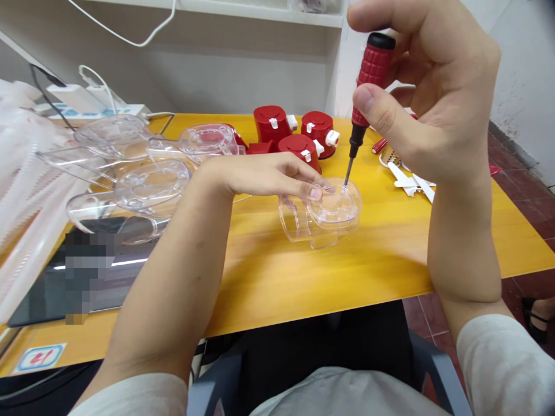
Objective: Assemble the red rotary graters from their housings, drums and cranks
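Screwdriver (373, 66), steeply upright, points down-left at 1 clear plastic housing (332, 209).

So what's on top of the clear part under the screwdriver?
The left hand rests on the clear part, with the screwdriver tip-down at its top. Whatever the hand covers is hidden.
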Demonstrator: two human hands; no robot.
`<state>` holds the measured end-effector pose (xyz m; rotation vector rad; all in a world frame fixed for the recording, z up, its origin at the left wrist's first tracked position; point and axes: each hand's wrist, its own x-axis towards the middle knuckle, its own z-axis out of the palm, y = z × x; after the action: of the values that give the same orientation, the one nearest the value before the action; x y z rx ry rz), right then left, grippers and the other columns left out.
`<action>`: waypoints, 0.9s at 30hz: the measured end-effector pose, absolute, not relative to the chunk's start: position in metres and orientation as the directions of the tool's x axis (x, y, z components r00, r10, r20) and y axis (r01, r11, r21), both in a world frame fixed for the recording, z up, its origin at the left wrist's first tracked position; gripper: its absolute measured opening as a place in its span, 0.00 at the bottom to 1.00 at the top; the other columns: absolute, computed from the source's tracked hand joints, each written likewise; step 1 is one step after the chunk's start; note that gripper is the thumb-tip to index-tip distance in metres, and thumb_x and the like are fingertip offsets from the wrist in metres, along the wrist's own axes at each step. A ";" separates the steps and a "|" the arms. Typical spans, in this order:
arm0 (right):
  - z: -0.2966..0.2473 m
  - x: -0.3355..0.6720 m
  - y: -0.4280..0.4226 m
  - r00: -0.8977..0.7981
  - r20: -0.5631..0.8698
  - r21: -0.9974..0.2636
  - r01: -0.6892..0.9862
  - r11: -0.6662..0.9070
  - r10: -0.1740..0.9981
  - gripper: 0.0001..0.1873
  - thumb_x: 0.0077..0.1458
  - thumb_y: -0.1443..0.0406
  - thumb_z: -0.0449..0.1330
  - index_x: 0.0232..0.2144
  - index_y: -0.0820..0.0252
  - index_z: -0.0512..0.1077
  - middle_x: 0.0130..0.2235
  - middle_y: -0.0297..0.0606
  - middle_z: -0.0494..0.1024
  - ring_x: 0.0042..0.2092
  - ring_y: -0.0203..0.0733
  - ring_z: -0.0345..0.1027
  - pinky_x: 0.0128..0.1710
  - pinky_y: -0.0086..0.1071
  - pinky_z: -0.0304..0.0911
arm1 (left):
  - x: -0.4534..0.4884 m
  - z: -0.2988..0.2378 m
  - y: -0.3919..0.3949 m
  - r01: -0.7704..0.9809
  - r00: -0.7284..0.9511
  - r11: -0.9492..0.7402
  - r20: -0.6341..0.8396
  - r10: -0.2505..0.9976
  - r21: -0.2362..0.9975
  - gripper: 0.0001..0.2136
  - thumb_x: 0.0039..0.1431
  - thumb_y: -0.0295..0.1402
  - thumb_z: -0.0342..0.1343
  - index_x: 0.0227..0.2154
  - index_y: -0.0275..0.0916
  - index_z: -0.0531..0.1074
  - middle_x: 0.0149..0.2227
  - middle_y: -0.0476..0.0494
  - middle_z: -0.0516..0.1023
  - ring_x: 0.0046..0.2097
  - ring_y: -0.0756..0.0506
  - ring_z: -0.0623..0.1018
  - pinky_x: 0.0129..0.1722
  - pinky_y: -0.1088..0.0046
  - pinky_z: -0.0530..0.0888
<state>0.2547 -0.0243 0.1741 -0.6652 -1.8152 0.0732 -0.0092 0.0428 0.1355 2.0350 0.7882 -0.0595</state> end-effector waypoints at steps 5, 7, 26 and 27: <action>0.184 0.261 -0.036 -0.301 0.788 -0.405 0.404 0.820 0.537 0.17 0.68 0.54 0.70 0.57 0.39 0.87 0.62 0.30 0.87 0.54 0.48 0.82 0.48 0.39 0.86 | -0.009 0.136 0.042 0.578 0.763 -0.373 -0.318 0.563 0.726 0.26 0.66 0.57 0.72 0.61 0.54 0.93 0.58 0.45 0.91 0.64 0.31 0.86 0.64 0.59 0.83; 0.187 0.262 -0.040 -0.326 0.771 -0.418 0.390 0.821 0.547 0.17 0.70 0.58 0.68 0.58 0.40 0.87 0.63 0.30 0.86 0.57 0.49 0.82 0.52 0.41 0.86 | -0.009 0.136 0.042 0.573 0.767 -0.371 -0.317 0.558 0.731 0.26 0.65 0.57 0.73 0.61 0.55 0.93 0.59 0.45 0.91 0.65 0.31 0.86 0.64 0.60 0.83; 0.177 0.257 -0.025 -0.244 0.864 -0.377 0.267 0.887 0.440 0.23 0.59 0.62 0.70 0.55 0.37 0.88 0.59 0.27 0.87 0.48 0.44 0.80 0.39 0.36 0.80 | -0.010 0.134 0.044 0.531 0.793 -0.395 -0.276 0.542 0.750 0.25 0.64 0.60 0.74 0.59 0.56 0.94 0.57 0.47 0.91 0.62 0.33 0.87 0.61 0.61 0.84; 0.177 0.257 -0.025 -0.235 0.871 -0.371 0.262 0.891 0.432 0.21 0.59 0.61 0.71 0.54 0.37 0.88 0.58 0.27 0.87 0.46 0.43 0.79 0.37 0.36 0.78 | -0.010 0.134 0.044 0.533 0.794 -0.401 -0.275 0.543 0.745 0.25 0.65 0.60 0.73 0.59 0.57 0.93 0.57 0.48 0.91 0.63 0.33 0.87 0.61 0.61 0.84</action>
<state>0.2572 -0.0249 0.1769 -0.5185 -1.8307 0.1719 -0.0101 0.0441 0.1339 2.0757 0.7968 0.0139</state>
